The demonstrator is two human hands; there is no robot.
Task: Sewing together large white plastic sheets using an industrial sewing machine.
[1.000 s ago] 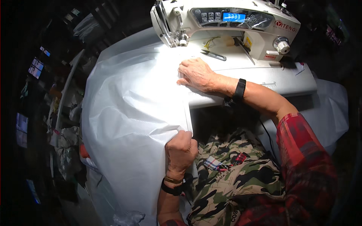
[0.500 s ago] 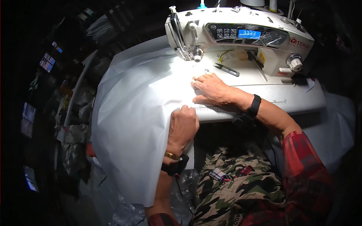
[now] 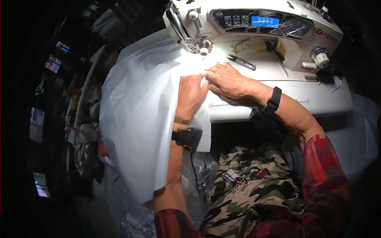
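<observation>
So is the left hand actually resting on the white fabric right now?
Touching. The head view shows the left hand lying palm-down flat on the white fabric, with no gap visible beneath it, just in front of the sewing machine.

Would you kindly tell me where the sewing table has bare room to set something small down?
The bare strip of the machine bed right of the right hand, below the machine's body, is free. Crowded: under the needle, where both hands, the left hand too, press the white fabric, and beside the snips.
</observation>
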